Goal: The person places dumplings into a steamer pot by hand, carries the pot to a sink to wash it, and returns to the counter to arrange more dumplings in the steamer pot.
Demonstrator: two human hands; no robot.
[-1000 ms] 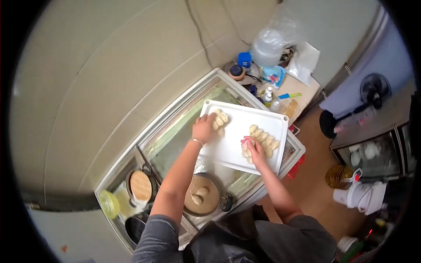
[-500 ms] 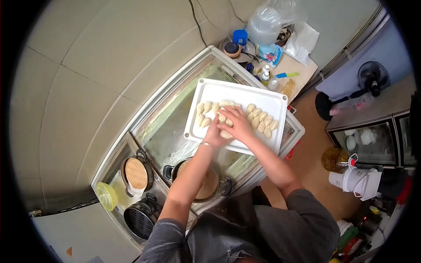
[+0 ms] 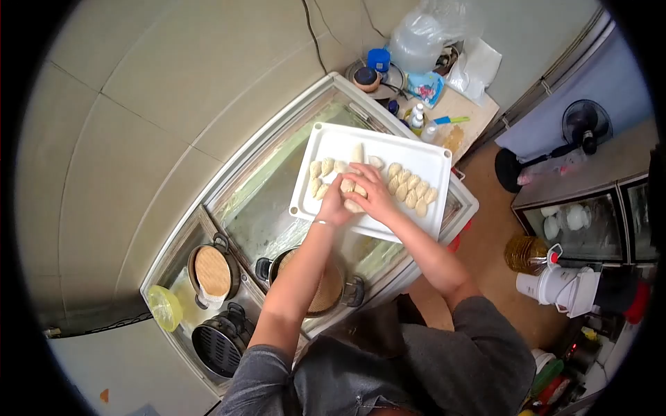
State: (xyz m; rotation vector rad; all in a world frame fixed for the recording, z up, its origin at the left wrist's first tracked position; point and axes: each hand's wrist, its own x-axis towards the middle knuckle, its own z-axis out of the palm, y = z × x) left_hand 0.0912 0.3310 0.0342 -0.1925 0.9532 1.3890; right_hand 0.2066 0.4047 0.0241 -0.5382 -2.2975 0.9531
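A white rectangular tray (image 3: pixel 409 149) holds several small pale dough pieces, many of them pointed ovals with ridged surfaces. My left hand (image 3: pixel 336 202) and my right hand (image 3: pixel 374 195) meet over its middle, fingers curled round a small cluster of dough pieces (image 3: pixel 359 189). How firmly each hand grips is hard to see. Beyond my fingers lie a longer smooth dough piece (image 3: pixel 357 152) and a rounder lump (image 3: pixel 375 162). Ridged pieces (image 3: pixel 413 188) stand in rows to the right; a few more (image 3: pixel 321 168) sit left of my hands.
Under the tray is a glass-topped chest (image 3: pixel 257 191) with a pale frame. A pot (image 3: pixel 326 295) stands close by my left forearm, another pot (image 3: pixel 213 270) and black racks (image 3: pixel 218 344) farther left. Bottles (image 3: pixel 416 119) and bags occupy the side table. An oil jug (image 3: pixel 525 253) is on the floor.
The longer dough piece beyond my fingers, earlier lying crosswise, now points away from me. The rounder lump has come into sight beside it. My hands stay round the cluster.
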